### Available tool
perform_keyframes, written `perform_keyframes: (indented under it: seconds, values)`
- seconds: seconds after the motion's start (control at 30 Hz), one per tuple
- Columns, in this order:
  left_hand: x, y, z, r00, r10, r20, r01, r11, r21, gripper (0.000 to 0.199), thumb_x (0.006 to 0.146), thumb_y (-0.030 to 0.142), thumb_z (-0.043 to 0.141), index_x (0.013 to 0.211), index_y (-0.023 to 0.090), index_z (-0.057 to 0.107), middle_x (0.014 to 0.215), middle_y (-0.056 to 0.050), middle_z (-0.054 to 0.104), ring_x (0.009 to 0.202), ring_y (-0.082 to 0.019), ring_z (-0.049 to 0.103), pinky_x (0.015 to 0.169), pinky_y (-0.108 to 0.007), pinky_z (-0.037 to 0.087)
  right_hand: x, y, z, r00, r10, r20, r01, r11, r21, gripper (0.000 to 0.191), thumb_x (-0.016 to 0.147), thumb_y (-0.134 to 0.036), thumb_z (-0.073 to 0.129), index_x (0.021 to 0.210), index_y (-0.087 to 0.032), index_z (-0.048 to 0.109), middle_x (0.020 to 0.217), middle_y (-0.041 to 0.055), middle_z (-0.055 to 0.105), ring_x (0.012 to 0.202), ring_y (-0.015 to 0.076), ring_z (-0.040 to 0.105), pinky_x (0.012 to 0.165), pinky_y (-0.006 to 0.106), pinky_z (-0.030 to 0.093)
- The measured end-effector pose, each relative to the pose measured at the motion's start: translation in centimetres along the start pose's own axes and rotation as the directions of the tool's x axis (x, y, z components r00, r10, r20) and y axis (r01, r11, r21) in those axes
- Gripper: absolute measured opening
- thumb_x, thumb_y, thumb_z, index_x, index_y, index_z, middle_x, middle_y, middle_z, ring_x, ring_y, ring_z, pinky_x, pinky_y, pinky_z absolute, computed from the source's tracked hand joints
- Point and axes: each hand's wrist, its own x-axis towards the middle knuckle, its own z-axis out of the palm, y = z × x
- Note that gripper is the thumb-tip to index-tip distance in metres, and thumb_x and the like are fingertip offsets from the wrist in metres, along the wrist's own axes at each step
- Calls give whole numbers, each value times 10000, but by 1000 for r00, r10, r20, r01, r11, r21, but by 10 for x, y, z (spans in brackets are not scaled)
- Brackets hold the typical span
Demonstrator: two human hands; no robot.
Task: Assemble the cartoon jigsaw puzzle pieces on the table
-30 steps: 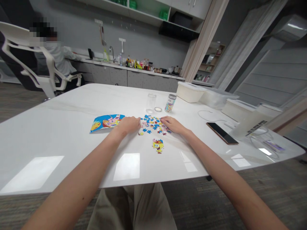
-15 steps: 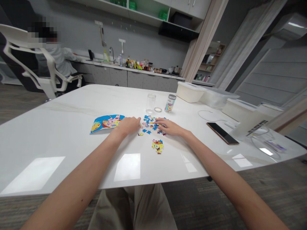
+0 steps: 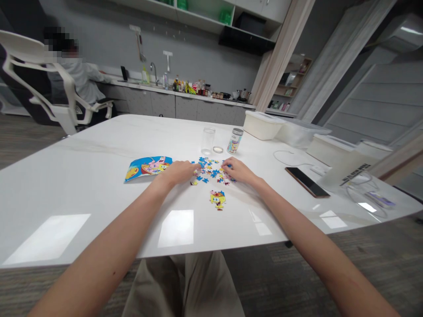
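Note:
Loose puzzle pieces (image 3: 205,180) lie in a scattered pile on the white table (image 3: 99,145). At the pile's left side is my left hand (image 3: 181,171), its fingers curled together; whatever they may hold is hidden. My right hand (image 3: 238,170) reaches the pile's right side with thumb and fingertips pinched together, the spot between them too small to make out. Nearer to me lies a joined yellow cartoon section (image 3: 217,200). A curved picture sheet (image 3: 145,168) rests left of my left hand. Behind the pile stand a clear jar (image 3: 208,141) and a printed can (image 3: 235,141), with a ring-shaped lid (image 3: 217,149) between.
A phone (image 3: 306,182), cables and a frosted bag (image 3: 345,169) lie on the right. Storage boxes (image 3: 263,126) line the back right edge. A person (image 3: 81,81) sits at the far left beyond the table, by a white chair (image 3: 66,97).
My right hand has drawn its spread fingers into a pinch and lifted slightly off the pieces. My left hand has shifted slightly right, onto the pile's left edge.

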Motion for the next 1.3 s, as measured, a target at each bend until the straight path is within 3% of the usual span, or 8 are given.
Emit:
perform_keyframes:
  seconds: [0.2, 0.33, 0.57, 0.7, 0.83, 0.93, 1.13, 1.3]
  values:
    - [0, 1, 1, 1000, -11, -8, 11, 1000, 26, 357, 931, 208, 331, 1241, 180, 507, 996, -165, 686, 920, -261, 662, 756, -334, 470, 1, 2, -1, 1000, 12, 4, -13, 1000, 27, 156, 798, -143, 572, 930, -156, 653, 990, 71, 641, 905, 172, 598, 847, 289, 453]
    - [1, -1, 2, 1000, -3, 4, 3, 1000, -4, 364, 931, 223, 345, 1258, 221, 506, 1016, -147, 682, 923, -248, 657, 763, -326, 463, 3, 7, -1, 999, -51, 20, 48, 993, 105, 253, 749, -21, 546, 925, -157, 668, 958, 61, 665, 879, 157, 613, 820, 273, 473]
    - [1, -2, 1, 1000, 3, 18, -2, 1000, -29, 378, 931, 276, 366, 1284, 299, 498, 1020, -111, 691, 908, -239, 655, 769, -322, 457, 4, 7, -2, 999, -8, 38, -2, 966, 257, 310, 719, 31, 522, 908, -151, 687, 966, 59, 692, 886, 148, 639, 759, 246, 509]
    - [-1, 0, -2, 1000, -9, 30, 10, 1000, -4, 391, 930, 236, 331, 1282, 263, 498, 1025, -143, 684, 902, -264, 665, 747, -343, 470, 3, 5, -1, 994, -106, -8, 106, 981, 161, 252, 789, -53, 535, 932, -175, 703, 1070, 69, 679, 997, 173, 625, 908, 321, 484]
    - [-2, 2, -4, 998, -30, 47, 28, 999, 33, 379, 927, 204, 306, 1246, 193, 510, 1006, -171, 680, 908, -277, 667, 742, -352, 476, 1, 4, -1, 980, -192, 48, 188, 979, 78, 255, 840, -119, 531, 1031, -183, 688, 1145, 80, 670, 1072, 189, 609, 989, 354, 439]
    - [-1, 1, -3, 998, -38, 48, 37, 999, 31, 370, 932, 223, 306, 1237, 172, 509, 999, -177, 680, 910, -277, 665, 743, -348, 475, 1, 5, -1, 988, -145, 55, 144, 989, 19, 269, 848, -144, 535, 1080, -160, 669, 1119, 100, 679, 1052, 206, 615, 962, 363, 451]
    - [1, -1, -1, 999, 1, 46, -1, 1000, 6, 391, 932, 250, 327, 1288, 285, 485, 1043, -125, 684, 919, -258, 664, 743, -330, 472, 2, 19, -9, 997, -70, -35, 68, 997, -42, 267, 817, -118, 551, 1048, -168, 675, 1109, 84, 657, 1047, 189, 603, 979, 345, 433]
    - [-1, 1, -4, 998, -26, 50, 26, 1000, 4, 359, 932, 235, 310, 1211, 190, 531, 1025, -177, 678, 908, -279, 666, 736, -352, 478, 3, 30, -19, 988, 152, 8, -150, 982, -117, 210, 816, -144, 559, 955, -156, 716, 1016, 94, 695, 916, 197, 637, 858, 311, 479]
